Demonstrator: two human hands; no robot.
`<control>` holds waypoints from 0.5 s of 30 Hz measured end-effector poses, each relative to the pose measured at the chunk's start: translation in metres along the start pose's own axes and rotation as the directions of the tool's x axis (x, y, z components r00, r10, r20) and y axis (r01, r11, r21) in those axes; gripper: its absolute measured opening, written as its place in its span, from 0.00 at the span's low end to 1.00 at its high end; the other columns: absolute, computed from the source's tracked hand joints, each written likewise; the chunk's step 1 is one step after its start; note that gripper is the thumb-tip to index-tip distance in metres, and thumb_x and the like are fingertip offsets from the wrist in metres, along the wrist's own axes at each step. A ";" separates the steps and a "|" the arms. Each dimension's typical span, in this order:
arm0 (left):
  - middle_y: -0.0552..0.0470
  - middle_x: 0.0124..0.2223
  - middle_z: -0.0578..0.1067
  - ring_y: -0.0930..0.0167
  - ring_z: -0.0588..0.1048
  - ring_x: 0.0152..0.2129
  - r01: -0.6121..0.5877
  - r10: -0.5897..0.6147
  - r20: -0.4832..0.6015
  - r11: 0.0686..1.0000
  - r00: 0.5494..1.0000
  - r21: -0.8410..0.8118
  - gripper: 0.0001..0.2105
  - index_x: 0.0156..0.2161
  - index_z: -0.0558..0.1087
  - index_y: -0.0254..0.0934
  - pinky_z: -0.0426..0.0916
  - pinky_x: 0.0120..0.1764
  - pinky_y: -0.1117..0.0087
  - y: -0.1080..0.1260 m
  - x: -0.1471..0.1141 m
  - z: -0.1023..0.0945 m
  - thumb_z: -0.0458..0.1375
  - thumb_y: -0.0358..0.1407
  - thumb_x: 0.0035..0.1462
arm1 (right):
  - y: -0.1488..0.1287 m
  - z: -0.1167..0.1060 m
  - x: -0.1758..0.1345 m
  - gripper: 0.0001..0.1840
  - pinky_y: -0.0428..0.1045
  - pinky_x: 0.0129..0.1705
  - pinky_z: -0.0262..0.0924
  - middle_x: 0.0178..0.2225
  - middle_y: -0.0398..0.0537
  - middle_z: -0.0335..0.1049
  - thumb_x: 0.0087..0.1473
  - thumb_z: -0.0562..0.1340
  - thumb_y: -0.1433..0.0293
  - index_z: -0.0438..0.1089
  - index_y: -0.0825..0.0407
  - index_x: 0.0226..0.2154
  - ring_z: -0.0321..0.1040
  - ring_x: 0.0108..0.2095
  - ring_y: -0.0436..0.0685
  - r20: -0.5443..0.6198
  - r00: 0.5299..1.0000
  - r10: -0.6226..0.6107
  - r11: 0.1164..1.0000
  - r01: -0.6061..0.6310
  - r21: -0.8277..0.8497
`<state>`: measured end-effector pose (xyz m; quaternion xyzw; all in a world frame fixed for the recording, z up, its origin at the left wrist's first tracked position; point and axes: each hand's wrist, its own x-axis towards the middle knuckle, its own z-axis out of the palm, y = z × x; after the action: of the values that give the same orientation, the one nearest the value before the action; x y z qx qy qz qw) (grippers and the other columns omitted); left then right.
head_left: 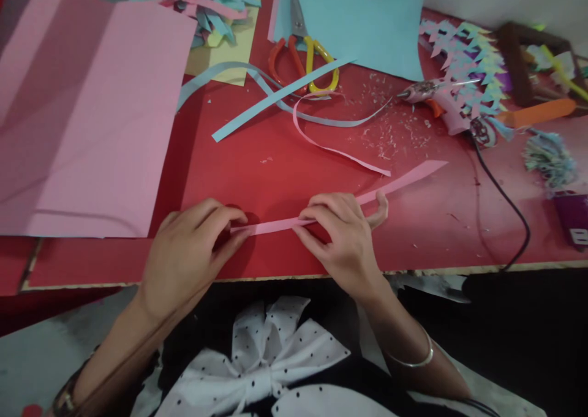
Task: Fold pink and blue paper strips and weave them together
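A pink paper strip (275, 226) stretches between my hands just above the front part of the red table. My left hand (193, 245) pinches its left end between thumb and fingers. Farther along, my right hand (342, 236) pinches the strip near its middle, and the wider free end runs out past my fingers to the right. Between the hands the strip looks narrow, perhaps folded. Beyond them lie a curled pink strip (331, 150) and a flat light-blue strip (275, 100), with a longer curled blue strip (340, 122) under it.
Large pink sheets (105, 117) cover the left side. Scissors with red and yellow handles (298, 31) rest partly on blue paper (367, 25). A pink glue gun (441, 95) lies right, its black cord (508, 209) reaching the table edge. Paper scraps (215, 3) are heaped at the back.
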<state>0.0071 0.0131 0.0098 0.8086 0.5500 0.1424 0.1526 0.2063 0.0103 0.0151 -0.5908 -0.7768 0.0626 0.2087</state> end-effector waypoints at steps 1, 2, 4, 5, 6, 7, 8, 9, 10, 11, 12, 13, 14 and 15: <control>0.52 0.33 0.70 0.70 0.69 0.29 -0.042 0.042 -0.027 0.999 0.999 0.013 0.08 0.37 0.68 0.39 0.60 0.29 0.69 0.001 0.000 0.001 0.49 0.37 0.56 | 0.002 -0.001 -0.001 0.08 0.59 0.53 0.24 0.29 0.37 0.69 0.52 0.57 0.66 0.68 0.48 0.23 0.64 0.34 0.50 -0.007 1.000 -0.016 1.000 0.016 0.009; 0.51 0.35 0.71 0.68 0.69 0.31 -0.077 0.080 -0.063 0.996 0.995 0.039 0.08 0.39 0.68 0.39 0.60 0.31 0.68 0.003 0.000 0.001 0.49 0.35 0.56 | 0.003 -0.001 -0.002 0.09 0.59 0.53 0.24 0.30 0.37 0.69 0.52 0.57 0.67 0.68 0.48 0.23 0.64 0.34 0.50 -0.015 0.999 -0.031 0.999 0.031 0.012; 0.49 0.37 0.71 0.67 0.68 0.33 -0.135 0.149 -0.119 0.983 0.982 0.121 0.10 0.42 0.68 0.40 0.60 0.32 0.66 0.010 0.000 0.003 0.49 0.31 0.55 | 0.004 -0.001 -0.003 0.10 0.59 0.53 0.24 0.31 0.37 0.70 0.52 0.57 0.67 0.69 0.47 0.22 0.63 0.35 0.50 -0.035 0.998 -0.059 0.998 0.059 0.001; 0.49 0.37 0.71 0.66 0.68 0.33 -0.168 0.189 -0.126 0.973 0.974 0.160 0.11 0.43 0.68 0.40 0.60 0.32 0.66 0.014 0.000 0.004 0.49 0.30 0.55 | 0.003 0.000 -0.003 0.10 0.59 0.53 0.24 0.32 0.37 0.70 0.52 0.57 0.67 0.69 0.47 0.22 0.63 0.36 0.50 -0.042 0.997 -0.070 0.998 0.070 -0.010; 0.49 0.37 0.71 0.67 0.68 0.32 -0.208 0.232 -0.117 0.959 0.966 0.190 0.12 0.44 0.68 0.40 0.59 0.32 0.66 0.018 0.001 0.006 0.49 0.30 0.55 | 0.002 0.000 -0.003 0.10 0.59 0.53 0.24 0.33 0.38 0.70 0.52 0.58 0.67 0.69 0.46 0.22 0.62 0.36 0.51 -0.047 0.996 -0.077 0.997 0.076 -0.024; 0.49 0.37 0.71 0.67 0.67 0.31 -0.253 0.279 -0.099 0.944 0.955 0.212 0.12 0.44 0.67 0.39 0.59 0.31 0.66 0.022 0.002 0.007 0.49 0.29 0.55 | 0.001 0.001 -0.003 0.11 0.59 0.53 0.24 0.34 0.38 0.70 0.52 0.57 0.67 0.69 0.46 0.21 0.62 0.37 0.51 -0.050 0.995 -0.082 0.996 0.080 -0.036; 0.49 0.36 0.72 0.67 0.67 0.31 -0.294 0.320 -0.083 0.928 0.944 0.230 0.12 0.45 0.67 0.38 0.59 0.31 0.66 0.025 0.003 0.009 0.49 0.29 0.55 | 0.000 0.001 -0.003 0.11 0.59 0.53 0.24 0.35 0.38 0.70 0.52 0.57 0.68 0.69 0.46 0.21 0.62 0.37 0.51 -0.051 0.995 -0.086 0.995 0.084 -0.046; 0.49 0.36 0.72 0.67 0.67 0.31 -0.322 0.348 -0.071 0.914 0.935 0.248 0.12 0.44 0.67 0.37 0.59 0.31 0.66 0.028 0.004 0.010 0.49 0.29 0.55 | 0.000 0.001 -0.003 0.11 0.59 0.53 0.24 0.35 0.39 0.70 0.53 0.57 0.68 0.70 0.46 0.21 0.62 0.37 0.51 -0.051 0.994 -0.094 0.995 0.091 -0.051; 0.49 0.35 0.72 0.68 0.67 0.30 -0.334 0.364 -0.071 0.904 0.929 0.266 0.11 0.43 0.68 0.36 0.60 0.31 0.66 0.030 0.006 0.011 0.49 0.29 0.55 | 0.000 0.000 -0.004 0.11 0.59 0.53 0.24 0.36 0.39 0.70 0.53 0.57 0.69 0.70 0.46 0.22 0.62 0.37 0.51 -0.047 0.993 -0.105 0.993 0.103 -0.051; 0.50 0.35 0.73 0.68 0.67 0.30 -0.336 0.370 -0.078 0.899 0.926 0.280 0.10 0.41 0.68 0.36 0.60 0.31 0.66 0.031 0.008 0.012 0.49 0.29 0.55 | 0.001 0.000 -0.004 0.10 0.58 0.53 0.25 0.36 0.39 0.70 0.53 0.57 0.69 0.70 0.46 0.23 0.62 0.37 0.51 -0.041 0.992 -0.123 0.992 0.121 -0.045; 0.50 0.33 0.73 0.68 0.67 0.29 -0.333 0.371 -0.085 0.898 0.925 0.289 0.08 0.39 0.69 0.36 0.59 0.30 0.66 0.032 0.009 0.012 0.49 0.29 0.55 | 0.004 -0.001 -0.005 0.09 0.58 0.52 0.26 0.36 0.39 0.70 0.53 0.57 0.69 0.70 0.46 0.25 0.62 0.37 0.50 -0.031 0.989 -0.145 0.989 0.144 -0.033; 0.51 0.32 0.73 0.68 0.67 0.29 -0.333 0.372 -0.087 0.896 0.924 0.293 0.08 0.36 0.69 0.36 0.59 0.30 0.66 0.033 0.011 0.012 0.49 0.29 0.55 | 0.006 -0.003 -0.006 0.07 0.57 0.52 0.30 0.36 0.39 0.70 0.53 0.57 0.69 0.70 0.46 0.27 0.62 0.37 0.50 -0.016 0.985 -0.169 0.985 0.169 -0.017; 0.51 0.30 0.73 0.68 0.67 0.28 -0.334 0.373 -0.085 0.895 0.924 0.295 0.08 0.34 0.70 0.36 0.59 0.29 0.66 0.033 0.012 0.012 0.48 0.29 0.56 | 0.009 -0.004 -0.008 0.07 0.55 0.51 0.34 0.36 0.40 0.70 0.53 0.57 0.69 0.70 0.47 0.29 0.63 0.36 0.49 0.000 0.981 -0.195 0.981 0.195 0.002; 0.52 0.28 0.72 0.69 0.67 0.26 -0.333 0.372 -0.084 0.894 0.924 0.298 0.08 0.32 0.70 0.36 0.59 0.28 0.67 0.034 0.013 0.011 0.48 0.29 0.56 | 0.013 -0.006 -0.009 0.07 0.53 0.49 0.39 0.35 0.40 0.70 0.54 0.56 0.70 0.70 0.48 0.30 0.63 0.35 0.48 0.015 0.975 -0.221 0.975 0.221 0.022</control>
<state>0.0449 0.0119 0.0140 0.8964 0.4177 0.1450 -0.0298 0.2219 0.0044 0.0138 -0.4981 -0.8388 0.0518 0.2136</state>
